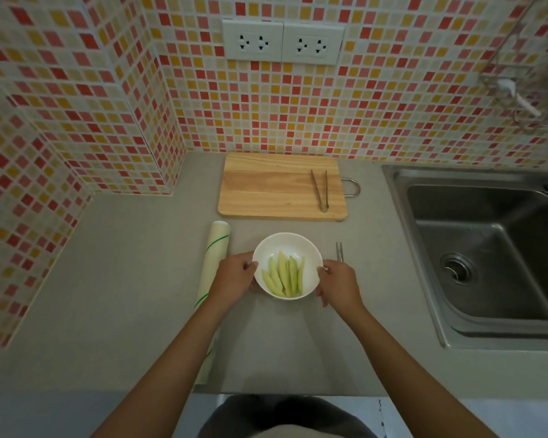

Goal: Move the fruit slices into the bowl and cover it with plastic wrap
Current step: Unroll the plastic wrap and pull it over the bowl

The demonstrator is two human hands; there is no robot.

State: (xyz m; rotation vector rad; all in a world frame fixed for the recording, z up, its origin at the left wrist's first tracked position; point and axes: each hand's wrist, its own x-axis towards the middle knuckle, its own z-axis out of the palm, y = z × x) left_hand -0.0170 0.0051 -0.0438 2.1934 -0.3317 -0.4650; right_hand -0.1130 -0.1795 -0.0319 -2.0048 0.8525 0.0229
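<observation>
White bowl [287,248] sits on the grey worktop [124,295], near the middle, with pale green fruit slices [283,277] lying side by side inside it. Both hands hold the bowl by its rim: the left hand [234,276] has its fingers curled round the left edge, and the right hand [339,284] has its grip closed on the right edge, thumb at the rim. A roll of wrap [214,286] with green stripes lies lengthwise just left of the bowl, partly under the left forearm. A small fork [339,251] lies just right of the bowl, beyond the right hand. On the far side a wooden board [266,188] carries metal tongs [321,192] near its right end. A steel sink [487,248] lies at the right.
</observation>
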